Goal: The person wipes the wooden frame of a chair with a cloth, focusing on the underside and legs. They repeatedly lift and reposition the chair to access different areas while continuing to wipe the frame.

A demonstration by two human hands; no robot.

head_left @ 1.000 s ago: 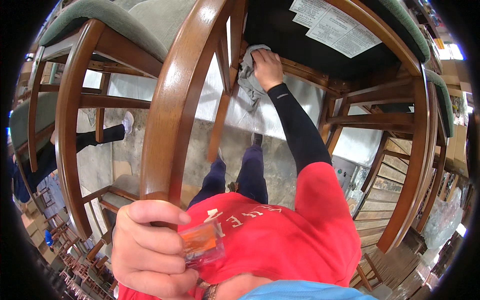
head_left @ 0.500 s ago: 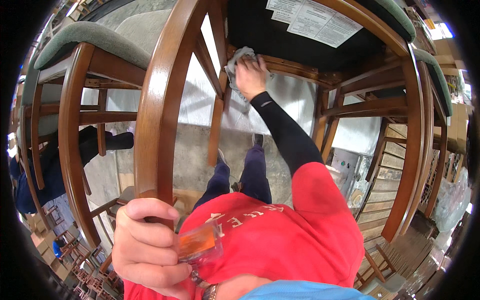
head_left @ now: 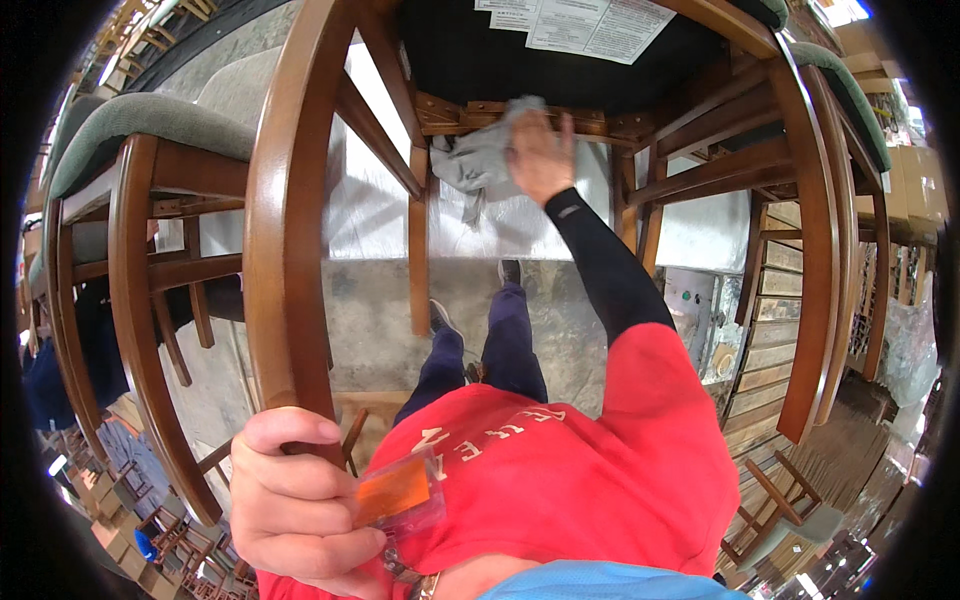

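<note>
A brown wooden chair (head_left: 285, 230) is tipped so that its black seat underside (head_left: 560, 75) faces me, with white printed labels (head_left: 600, 28) on it. My left hand (head_left: 300, 500) is closed around the end of the near left chair leg. Beside its fingers is a clear plastic sleeve with an orange insert (head_left: 393, 495); I cannot tell whether the hand pinches it. My right hand (head_left: 540, 158), slightly blurred, presses a grey cloth (head_left: 475, 160) against the wooden rail below the underside. Part of the cloth hangs down from the rail.
More chairs with grey-green padded seats (head_left: 150, 125) stand close on the left, and another chair (head_left: 845, 110) on the right. A silvery-white covered surface (head_left: 480, 225) lies behind the tipped chair. A wooden slatted pallet (head_left: 770, 330) is at the right, cardboard boxes (head_left: 915, 185) beyond.
My right hand has slid rightward along the rail, its fingers now more upright, and more cloth trails to its left. My left hand keeps its grip on the leg. The view has shifted slightly.
</note>
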